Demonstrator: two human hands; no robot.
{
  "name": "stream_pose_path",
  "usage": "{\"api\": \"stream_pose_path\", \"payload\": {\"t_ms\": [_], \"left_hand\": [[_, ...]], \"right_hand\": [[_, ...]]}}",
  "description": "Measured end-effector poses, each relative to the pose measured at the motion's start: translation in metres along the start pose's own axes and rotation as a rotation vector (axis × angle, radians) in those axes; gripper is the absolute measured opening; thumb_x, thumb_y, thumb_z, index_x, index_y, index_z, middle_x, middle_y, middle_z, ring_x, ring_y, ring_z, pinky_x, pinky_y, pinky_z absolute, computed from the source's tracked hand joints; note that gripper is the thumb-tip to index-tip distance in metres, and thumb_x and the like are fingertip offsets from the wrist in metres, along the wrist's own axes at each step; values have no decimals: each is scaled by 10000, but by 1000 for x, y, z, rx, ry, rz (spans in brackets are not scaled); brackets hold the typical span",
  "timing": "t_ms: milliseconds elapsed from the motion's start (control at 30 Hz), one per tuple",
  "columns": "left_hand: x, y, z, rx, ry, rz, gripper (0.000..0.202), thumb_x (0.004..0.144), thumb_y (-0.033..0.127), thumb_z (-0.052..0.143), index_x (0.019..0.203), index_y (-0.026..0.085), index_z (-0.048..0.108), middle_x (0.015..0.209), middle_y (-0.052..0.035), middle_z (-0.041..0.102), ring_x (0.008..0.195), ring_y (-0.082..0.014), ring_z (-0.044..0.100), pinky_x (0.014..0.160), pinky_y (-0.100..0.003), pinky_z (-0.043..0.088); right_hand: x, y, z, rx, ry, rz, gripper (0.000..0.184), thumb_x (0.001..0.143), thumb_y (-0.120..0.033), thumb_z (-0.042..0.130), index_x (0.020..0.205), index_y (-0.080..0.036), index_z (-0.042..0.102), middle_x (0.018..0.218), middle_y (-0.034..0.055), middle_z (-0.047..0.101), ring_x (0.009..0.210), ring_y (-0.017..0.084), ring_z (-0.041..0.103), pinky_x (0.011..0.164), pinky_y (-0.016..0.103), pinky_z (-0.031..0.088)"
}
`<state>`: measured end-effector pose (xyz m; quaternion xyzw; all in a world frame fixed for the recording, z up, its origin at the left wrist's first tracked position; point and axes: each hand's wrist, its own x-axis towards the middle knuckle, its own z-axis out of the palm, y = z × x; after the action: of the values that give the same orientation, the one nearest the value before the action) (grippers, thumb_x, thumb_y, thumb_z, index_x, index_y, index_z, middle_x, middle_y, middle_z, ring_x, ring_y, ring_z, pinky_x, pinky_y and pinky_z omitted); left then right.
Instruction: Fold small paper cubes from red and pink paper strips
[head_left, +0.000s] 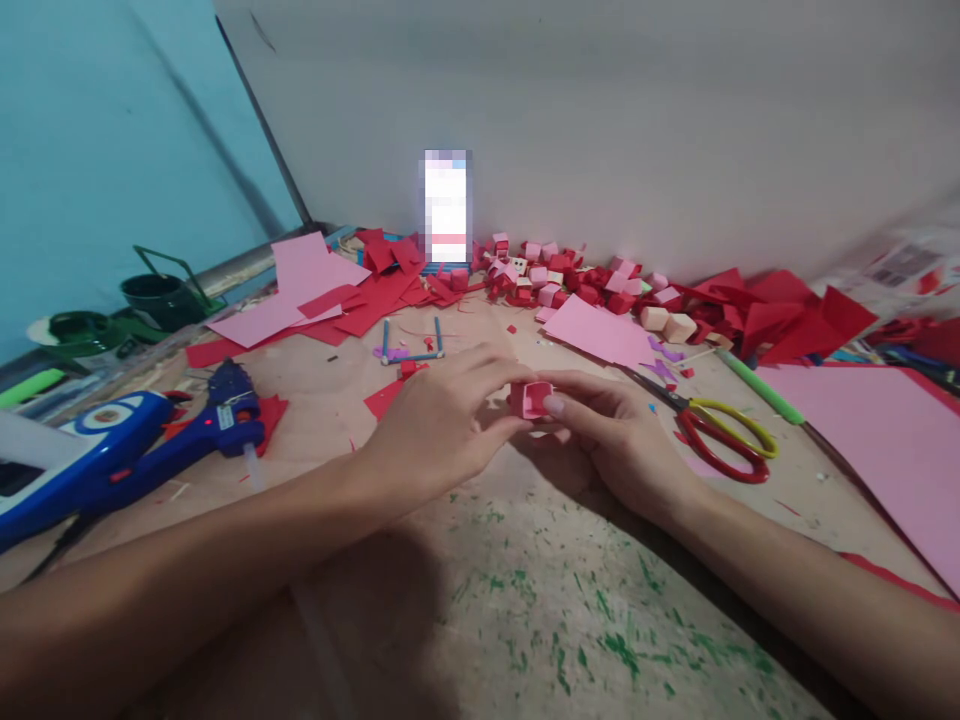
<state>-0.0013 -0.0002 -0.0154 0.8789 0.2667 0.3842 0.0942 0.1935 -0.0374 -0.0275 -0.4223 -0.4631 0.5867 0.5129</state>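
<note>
between both hands, left hand (442,425) and right hand (607,440) pinch one half-built pink cube (531,399); many finished cubes (555,272) lie piled behind.

I'm at a home craft corner, working on a worn, paint-flecked plywood tabletop (525,600) against bare walls. Red and pink paper scraps (375,290) litter it, with a blue glue gun (217,425), scissors (720,435) and a heap of small paper cubes (555,275).

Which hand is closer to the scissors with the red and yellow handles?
Right. The right hand sits just beside the scissors; the left hand is farther off, across the small pink cube.
</note>
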Motion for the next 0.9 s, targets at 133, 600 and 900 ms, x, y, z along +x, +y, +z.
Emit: {"api": "stream_pose_path", "payload": {"t_ms": [133,600,900], "left_hand": [[-1,-1,2,70,-65,61,181,965,145,639,1142,163,673,1099,-81,740,1062,-232,695,931,-371,561],[-6,10,0,377,-116,289,141,1025,167,542,1079,147,671,1103,-79,733,988,-222,687,861,-369,525],[-6,12,0,354,-163,273,143,1025,172,536,1054,149,674,1082,-78,731,962,-211,692,815,-340,532]], "right_hand": [[-1,-2,6,-254,1,-62,198,857,-287,744,1027,-222,822,957,58,797,732,163,654,682,295,530],[-5,2,5,-642,56,-205,269,843,-188,557,790,-185,821,647,4,675,616,154,573,562,261,394],[-5,1,3,-642,34,-170,271,831,-206,558,717,-172,801,626,17,685,584,158,554,533,264,393]]}}
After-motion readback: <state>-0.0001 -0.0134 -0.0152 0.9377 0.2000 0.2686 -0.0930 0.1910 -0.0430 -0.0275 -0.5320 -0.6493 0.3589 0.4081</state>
